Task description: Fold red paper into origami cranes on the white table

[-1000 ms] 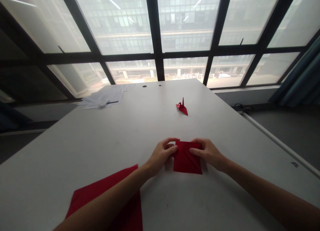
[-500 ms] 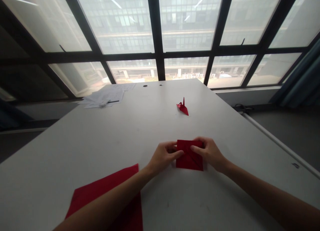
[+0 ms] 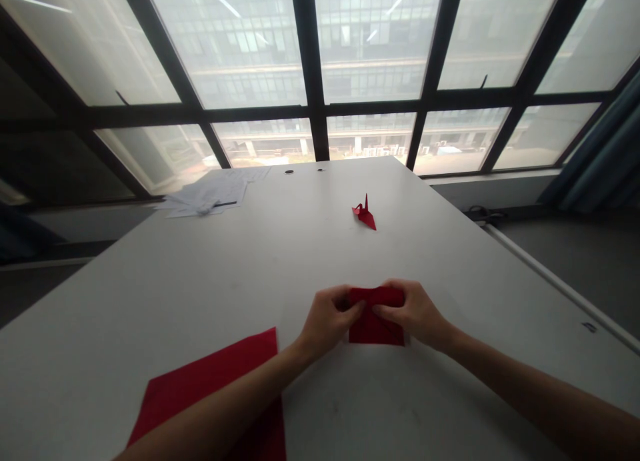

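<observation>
toward the upper middle of the frame, on the white table (image 3: 240, 261), we see a red paper crane (image 3: 365, 214) with one point sticking up, well apart from our hands. at the left of the table's far end lie loose papers (image 3: 205, 193) with a dark pen (image 3: 225, 204) on them. a large red sheet (image 3: 210, 381) lies flat at the lower left, and our left forearm crosses over it, hiding part of it. dark window frames (image 3: 313, 108) fill the top, and a blue curtain (image 3: 595, 158) hangs at the right edge. nothing stands between our hands and the crane.

the folded red square (image 3: 376, 331) is just below and right of the frame's centre. its lower edge looks fairly straight, its top edge dips a little in the middle, and a slanting crease line runs toward its lower right corner. our left hand (image 3: 325, 318) has thumb and fingers clamped on its left side; our right hand (image 3: 417, 314) pinches its upper right side the same way. the fingertips behind the paper are hidden.
</observation>
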`<action>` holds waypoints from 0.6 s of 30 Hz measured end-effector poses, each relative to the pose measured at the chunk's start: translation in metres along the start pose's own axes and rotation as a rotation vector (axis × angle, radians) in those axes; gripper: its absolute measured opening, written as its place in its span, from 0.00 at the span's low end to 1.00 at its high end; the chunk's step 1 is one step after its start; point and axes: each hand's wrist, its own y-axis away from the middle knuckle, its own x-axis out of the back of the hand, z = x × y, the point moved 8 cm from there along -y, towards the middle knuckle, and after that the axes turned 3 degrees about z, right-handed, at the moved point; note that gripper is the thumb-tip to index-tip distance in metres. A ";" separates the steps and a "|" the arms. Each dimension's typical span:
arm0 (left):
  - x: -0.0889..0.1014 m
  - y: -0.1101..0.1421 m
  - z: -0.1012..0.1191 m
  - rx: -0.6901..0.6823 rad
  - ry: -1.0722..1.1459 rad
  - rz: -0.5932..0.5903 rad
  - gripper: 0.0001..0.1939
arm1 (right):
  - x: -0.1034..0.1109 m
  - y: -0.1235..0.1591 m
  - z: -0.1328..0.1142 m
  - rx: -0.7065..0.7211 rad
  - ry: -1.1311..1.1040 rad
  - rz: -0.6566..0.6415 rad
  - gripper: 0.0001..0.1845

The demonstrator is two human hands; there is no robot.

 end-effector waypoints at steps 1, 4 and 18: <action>0.001 0.000 0.000 -0.001 -0.015 0.015 0.08 | -0.001 0.000 -0.002 0.014 0.020 0.004 0.09; 0.006 0.002 0.004 -0.064 -0.194 0.101 0.05 | -0.002 0.001 -0.005 0.026 0.042 0.013 0.09; -0.003 0.003 0.001 -0.019 0.105 0.024 0.15 | -0.001 0.000 0.001 -0.017 -0.099 0.069 0.08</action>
